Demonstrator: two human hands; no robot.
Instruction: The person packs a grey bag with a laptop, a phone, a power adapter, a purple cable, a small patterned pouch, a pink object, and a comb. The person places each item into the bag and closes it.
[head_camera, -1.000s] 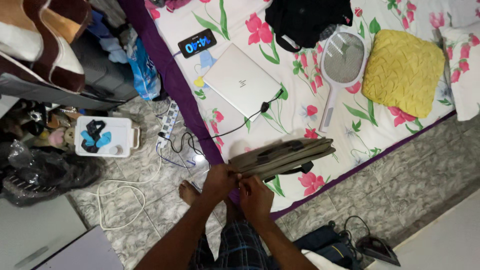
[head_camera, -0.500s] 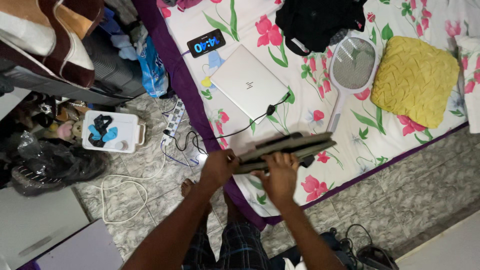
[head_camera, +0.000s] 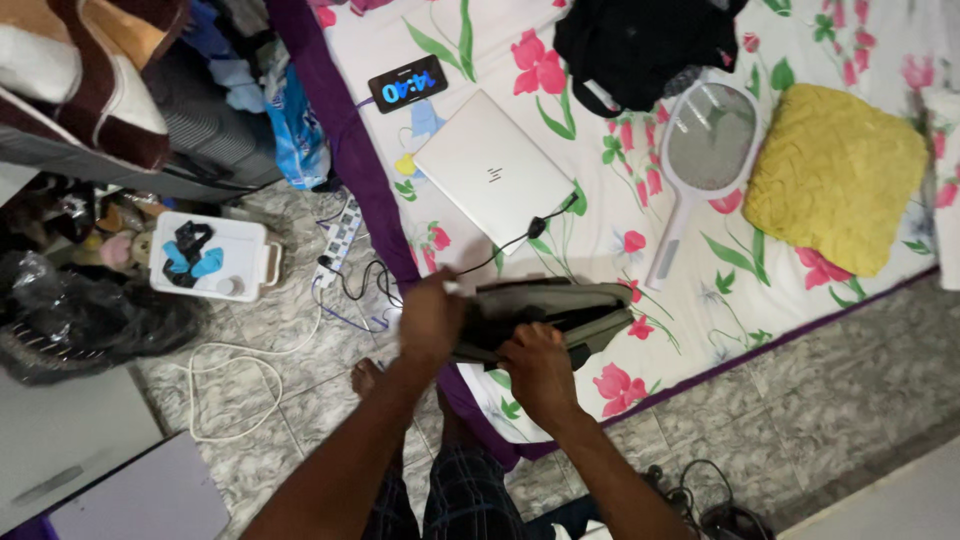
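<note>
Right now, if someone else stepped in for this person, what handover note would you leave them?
Left hand: grips the near left end of the grey laptop bag, at its opening.
Right hand: holds the bag's near edge, fingers at the opening.
The bag lies on the flowered bedsheet at the bed's edge, mouth parted.
The silver laptop lies shut on the bed beyond the bag, its cable plugged in.
Done: bag on the bed, held open.
Left: laptop not in the bag.
</note>
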